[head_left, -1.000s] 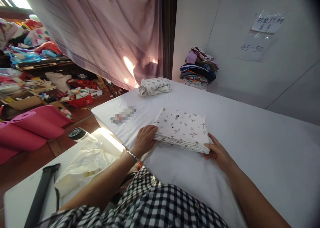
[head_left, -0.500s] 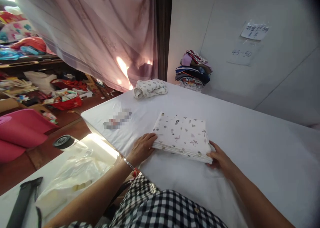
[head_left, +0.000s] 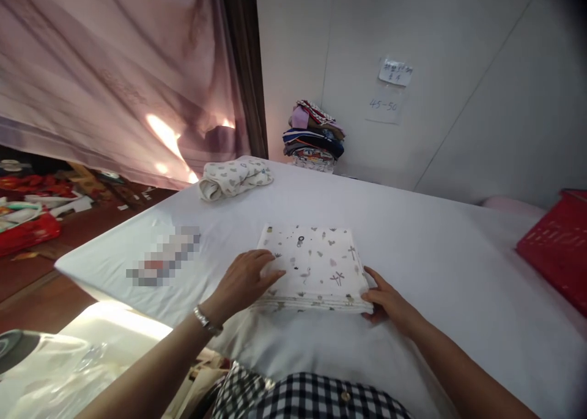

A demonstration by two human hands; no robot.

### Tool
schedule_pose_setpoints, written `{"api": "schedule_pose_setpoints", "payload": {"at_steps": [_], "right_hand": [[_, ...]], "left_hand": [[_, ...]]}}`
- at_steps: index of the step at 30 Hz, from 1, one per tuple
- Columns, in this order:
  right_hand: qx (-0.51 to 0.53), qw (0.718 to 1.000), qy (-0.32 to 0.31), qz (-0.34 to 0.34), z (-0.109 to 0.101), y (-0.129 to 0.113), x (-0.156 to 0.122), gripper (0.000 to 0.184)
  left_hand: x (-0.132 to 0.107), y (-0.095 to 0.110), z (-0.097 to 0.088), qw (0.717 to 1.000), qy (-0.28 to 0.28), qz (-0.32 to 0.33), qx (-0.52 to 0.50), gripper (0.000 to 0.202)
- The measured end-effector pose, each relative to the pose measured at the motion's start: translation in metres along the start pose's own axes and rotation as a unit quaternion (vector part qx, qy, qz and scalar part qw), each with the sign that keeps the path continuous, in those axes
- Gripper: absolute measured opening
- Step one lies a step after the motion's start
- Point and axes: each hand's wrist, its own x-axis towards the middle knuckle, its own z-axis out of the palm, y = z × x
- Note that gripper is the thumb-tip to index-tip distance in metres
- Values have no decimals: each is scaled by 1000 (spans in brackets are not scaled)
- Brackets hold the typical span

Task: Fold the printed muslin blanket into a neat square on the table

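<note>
A white folded cloth (head_left: 316,266) with small grey and tan prints of plants and birds lies flat on the white-covered table (head_left: 413,248). Its layers show along the near edge. My left hand (head_left: 247,278) rests over its left side, fingers stretched out and thumb apart on top. At the near right corner, my right hand (head_left: 385,300) has the layers between thumb and fingers; some of those fingers are hidden. Farther back on the table lies a loosely rolled printed cloth (head_left: 236,177), touched by neither hand.
A blurred-out item (head_left: 165,257) lies on the table's left. Folded clothes (head_left: 314,137) are piled against the wall at the back. A red box (head_left: 557,248) stands at the right. Clear plastic (head_left: 77,376) lies at lower left, and a pink curtain (head_left: 114,70) hangs behind.
My view has swung to the right, bringing the red box in. My left hand has slid its thumb onto the top of the folded cloth. The right hand stays at its corner.
</note>
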Motion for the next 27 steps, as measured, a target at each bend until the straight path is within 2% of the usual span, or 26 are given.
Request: {"api": "schedule_pose_setpoints", "payload": {"at_steps": [2, 4, 7, 9, 12, 16, 19, 22, 24, 27], "right_hand": [[16, 1000, 14, -3, 2, 1, -4, 79], [28, 999, 31, -6, 5, 2, -8, 80], [33, 998, 49, -16, 9, 5, -12, 79], [30, 998, 54, -27, 10, 7, -13, 78], [27, 997, 59, -41, 11, 11, -10, 79], [26, 998, 44, -37, 8, 13, -4, 82], [30, 998, 42, -37, 7, 14, 0, 83], [42, 997, 37, -51, 7, 17, 2, 84], [55, 996, 35, -62, 8, 21, 3, 84], [62, 994, 39, -81, 9, 26, 4, 81]], "left_hand": [[21, 2, 14, 999, 21, 42, 14, 44], [37, -2, 33, 998, 17, 53, 40, 53], [48, -17, 59, 998, -20, 0, 62, 63], [48, -27, 69, 997, -32, -17, 61, 65], [46, -35, 72, 997, -40, -17, 63, 65], [53, -32, 60, 995, -84, -26, 54, 58], [68, -16, 50, 994, -87, -32, 54, 54], [89, 16, 47, 996, -74, 13, 51, 61], [103, 42, 54, 994, -76, 69, 49, 64], [119, 70, 79, 988, -77, 126, 55, 68]]}}
